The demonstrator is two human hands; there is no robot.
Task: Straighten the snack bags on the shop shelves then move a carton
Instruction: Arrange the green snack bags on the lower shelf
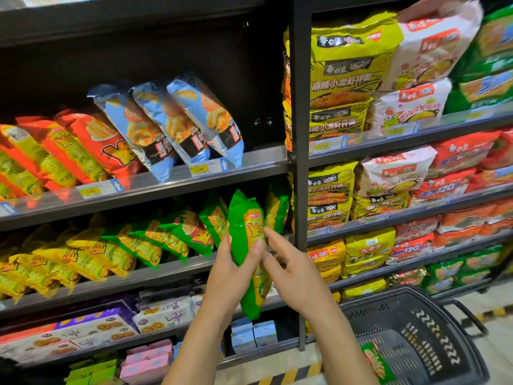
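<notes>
At the left of the frame, red-orange snack bags (72,145) lean on the upper shelf (155,190), with yellow snack bags (69,259) on the middle shelf (155,275) below. 3 blue snack bags (172,120) tilt leftward at upper centre. Green snack bags (172,234) slump along the middle shelf. At centre, the left hand (233,273) grips 1 green bag (244,226) upright before that shelf, thumb across its face. The right hand (294,270), fingers loosely spread, touches the bag's right edge. A black shopping basket (416,323) sits lower right.
</notes>
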